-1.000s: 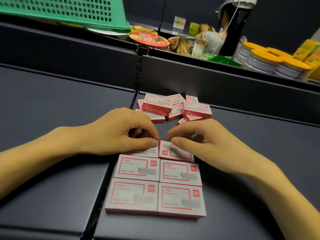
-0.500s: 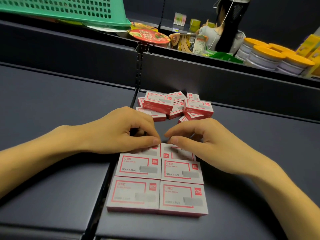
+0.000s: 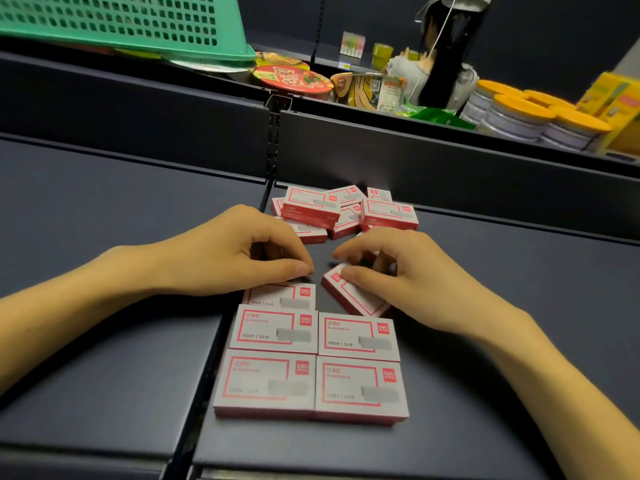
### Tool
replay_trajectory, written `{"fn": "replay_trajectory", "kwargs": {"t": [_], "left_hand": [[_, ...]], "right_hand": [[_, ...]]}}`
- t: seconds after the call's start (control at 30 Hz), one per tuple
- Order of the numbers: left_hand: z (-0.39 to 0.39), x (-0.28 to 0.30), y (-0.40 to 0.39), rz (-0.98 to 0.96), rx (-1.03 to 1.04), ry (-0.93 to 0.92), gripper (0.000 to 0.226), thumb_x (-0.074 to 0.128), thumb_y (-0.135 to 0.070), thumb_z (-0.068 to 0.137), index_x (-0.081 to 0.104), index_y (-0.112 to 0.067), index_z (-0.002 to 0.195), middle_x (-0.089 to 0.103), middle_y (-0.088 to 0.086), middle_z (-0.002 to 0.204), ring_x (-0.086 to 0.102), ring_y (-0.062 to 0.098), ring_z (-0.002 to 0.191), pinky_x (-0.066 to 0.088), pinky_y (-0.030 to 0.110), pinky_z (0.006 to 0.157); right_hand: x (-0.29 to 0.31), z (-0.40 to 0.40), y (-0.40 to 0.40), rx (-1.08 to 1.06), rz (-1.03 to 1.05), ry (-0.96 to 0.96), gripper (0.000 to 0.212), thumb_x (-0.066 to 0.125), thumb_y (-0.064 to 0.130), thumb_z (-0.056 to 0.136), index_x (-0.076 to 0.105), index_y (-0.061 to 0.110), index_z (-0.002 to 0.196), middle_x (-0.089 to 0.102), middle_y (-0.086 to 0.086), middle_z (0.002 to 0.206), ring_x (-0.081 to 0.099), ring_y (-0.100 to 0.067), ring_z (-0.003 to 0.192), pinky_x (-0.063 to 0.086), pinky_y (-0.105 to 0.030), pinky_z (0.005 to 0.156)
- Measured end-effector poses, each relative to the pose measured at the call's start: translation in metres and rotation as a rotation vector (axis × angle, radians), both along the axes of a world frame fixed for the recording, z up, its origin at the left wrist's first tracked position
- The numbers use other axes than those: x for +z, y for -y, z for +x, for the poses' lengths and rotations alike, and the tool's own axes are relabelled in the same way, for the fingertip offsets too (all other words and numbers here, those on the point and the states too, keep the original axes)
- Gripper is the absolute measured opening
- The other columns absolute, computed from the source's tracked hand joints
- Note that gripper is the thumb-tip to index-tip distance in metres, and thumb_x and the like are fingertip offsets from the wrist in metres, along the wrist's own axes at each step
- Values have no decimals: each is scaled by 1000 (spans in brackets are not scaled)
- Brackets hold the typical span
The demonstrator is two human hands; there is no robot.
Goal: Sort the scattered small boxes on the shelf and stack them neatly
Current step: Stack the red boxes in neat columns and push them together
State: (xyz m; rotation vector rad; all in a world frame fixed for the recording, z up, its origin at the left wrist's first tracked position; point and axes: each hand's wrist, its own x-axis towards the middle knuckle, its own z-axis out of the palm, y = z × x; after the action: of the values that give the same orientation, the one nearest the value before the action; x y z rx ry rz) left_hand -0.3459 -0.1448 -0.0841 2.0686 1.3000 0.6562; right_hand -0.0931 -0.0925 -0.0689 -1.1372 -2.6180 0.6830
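Pinched between thumb and curled fingers, a tilted box (image 3: 353, 292) sits in the right hand (image 3: 412, 275), one end raised off the dark shelf (image 3: 502, 306). Left hand (image 3: 228, 251) curls over another box (image 3: 280, 295), thumb along its far edge; whether the fingers grip it is hidden. Four flat boxes (image 3: 311, 362) lie nearer, edges touching, two rows of two (small cardboard rectangles, white tops, red borders). Behind the hands a loose pile (image 3: 343, 211) leans against the back wall; overlaps make counting it uncertain. Above, a green perforated basket (image 3: 114, 22) is cut off at the frame's top, and yellow-lidded tubs (image 3: 533, 116) stand right.
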Motion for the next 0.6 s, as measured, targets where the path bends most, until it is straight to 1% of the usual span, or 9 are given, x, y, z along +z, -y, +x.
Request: {"fn": "replay_trajectory", "kwargs": {"t": [0.07,0.13,0.2,0.27,0.3,0.37,0.47,0.53,0.6], "left_hand": [[0,0,0,3,6,3,23,63,-40,90,76,-32,107,73,-18,100,71,5,99,60,27,80],[0,-1,0,7,5,-4,24,63,-39,90,76,-31,108,74,-18,100,71,5,98,60,27,81],[0,-2,0,9,4,-17,22,64,-37,91,76,-30,108,74,-18,100,71,6,98,60,27,80],[0,-3,0,13,3,-29,20,65,-36,92,76,-31,108,74,-17,100,71,6,98,61,28,79],[-1,-3,0,17,-1,-33,20,65,-36,92,76,-31,108,74,-17,100,71,6,98,61,28,79],[0,-4,0,19,-6,-37,20,65,-36,92,75,-31,108,74,-18,100,71,6,98,61,28,79],[0,-3,0,20,-5,-38,23,63,-39,91,76,-30,108,74,-18,100,71,5,98,61,27,79],[-1,-3,0,18,-3,-33,24,63,-40,90,76,-30,108,74,-18,100,71,5,97,61,26,79],[-1,-3,0,14,-2,-28,23,63,-39,91,75,-30,108,74,-18,100,71,5,97,61,26,78]], "right_hand": [[-1,0,-1,-8,66,-9,30,60,39,96,64,41,126,60,26,120,55,4,107,49,-16,80],[-1,0,-1,0,98,-24,29,60,37,96,66,39,125,60,26,123,56,2,109,51,-18,81],[1,0,0,7,41,-29,30,63,44,92,69,39,120,63,27,117,58,4,104,50,-17,77],[4,-1,2,-2,-12,0,41,68,55,83,66,40,122,61,29,113,58,6,96,47,-14,73],[3,-1,2,-7,-2,12,46,69,58,80,65,41,123,59,29,113,56,7,94,45,-13,72],[2,-3,1,-23,67,41,52,64,66,78,64,40,123,57,29,112,56,5,93,47,-15,73],[3,-5,4,-73,203,132,56,53,76,78,65,40,118,60,26,106,58,-1,95,54,-23,79],[4,-5,6,-96,311,181,53,48,77,81,68,38,110,65,23,95,61,-5,87,56,-25,75],[5,-5,8,-110,365,198,54,44,78,82,70,35,103,65,21,83,62,-6,78,56,-26,71]]}}
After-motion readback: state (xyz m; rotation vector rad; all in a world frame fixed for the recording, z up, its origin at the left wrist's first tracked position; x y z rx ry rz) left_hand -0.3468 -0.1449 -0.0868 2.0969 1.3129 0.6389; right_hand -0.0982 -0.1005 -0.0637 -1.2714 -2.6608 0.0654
